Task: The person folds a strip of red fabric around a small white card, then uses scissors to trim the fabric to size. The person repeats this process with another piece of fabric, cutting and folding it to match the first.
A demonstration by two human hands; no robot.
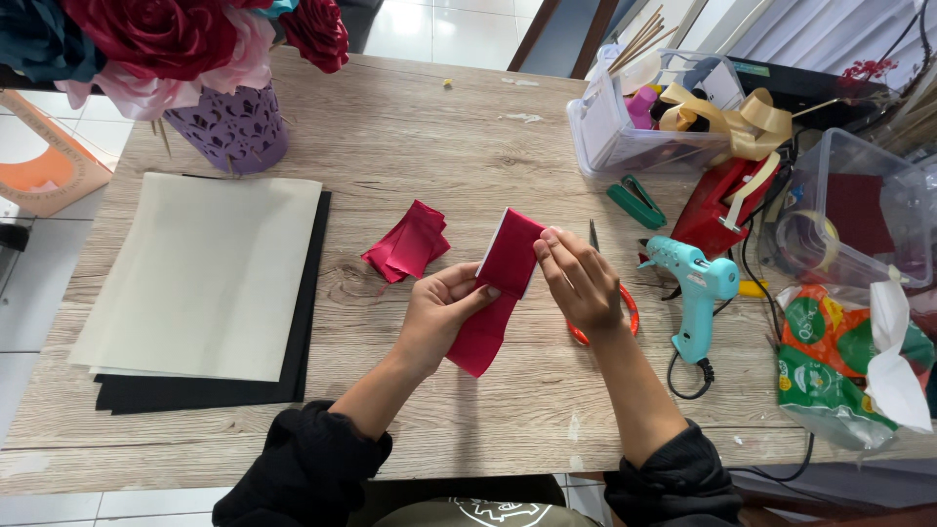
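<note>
Nearest the camera, two black sleeves come up over the edge of the wooden worktop (410, 127), and both hands meet on a strip of dark red ribbon (493, 303). The left hand (439, 312) is closed on the strip about halfway along, thumb on top and fingers curled under it. The right hand (578, 278) has its fingertips pinched narrow on the strip's upper right edge, where the ribbon is folded back and a pale underside shows along the fold. The lower tail hangs free toward the near edge.

As for progress — by my reading this looks like the middle of a batch: a small heap of folded red ribbon pieces (408, 244) already lies just beyond the left hand, and the piece in hand has one fold started, with its tail unfolded yet.

Under the right wrist, orange-handled scissors (625, 312) lie partly hidden. Just right of them rests a light blue glue gun (698, 288), cord trailing toward the near side. To the left, cream sheets on black sheets (205, 278) lie stacked flat. Farther off — a green stapler (636, 202), a red tape dispenser (722, 205), a clear plastic bin (625, 127) with gold ribbon spilling out, and at far left a purple vase (234, 127) of paper roses.
</note>
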